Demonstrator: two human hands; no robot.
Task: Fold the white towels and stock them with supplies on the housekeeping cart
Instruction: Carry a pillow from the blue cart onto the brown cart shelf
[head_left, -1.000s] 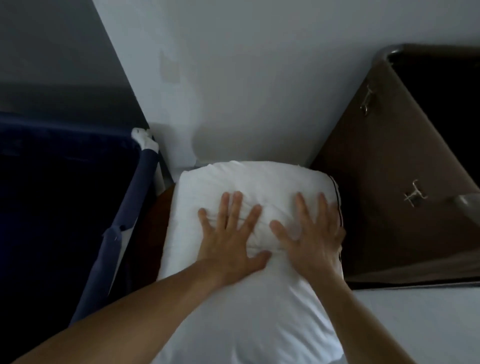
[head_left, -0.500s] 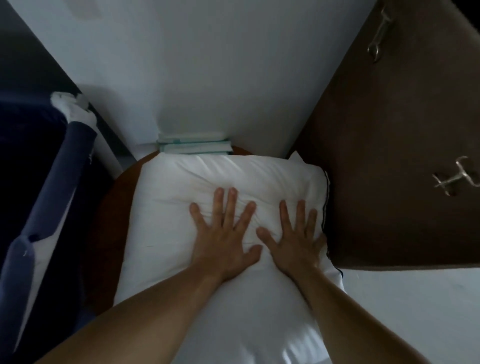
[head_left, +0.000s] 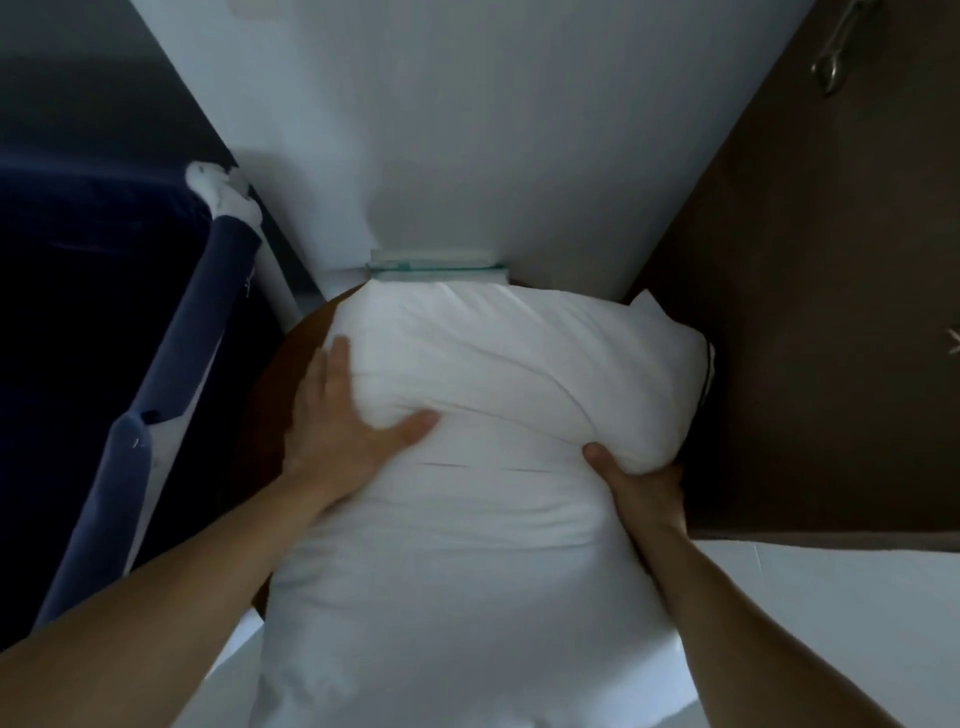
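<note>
A plump white pillow (head_left: 467, 545) lies lengthwise on a round brown surface (head_left: 304, 343), and its far half is bunched up into a thick bulge. My left hand (head_left: 348, 431) grips the left side of that bulge, thumb dug into the top and fingers wrapped round the edge. At the bulge's right lower corner, my right hand (head_left: 641, 488) holds it from beneath; only the thumb and the back of the hand show. The pillow's right edge carries a thin dark piping line.
A navy fabric bin with a padded rail (head_left: 156, 405) stands at the left. A dark brown panel with metal hooks (head_left: 810, 291) closes the right side. Behind the pillow, a flat white stack with teal edging (head_left: 436, 266) leans at the white wall (head_left: 467, 130). White bedding (head_left: 841, 597) lies at lower right.
Both hands lay flat and spread on the pillow's top before. Now they have moved apart to its sides and gripped it, and its far half has bunched up.
</note>
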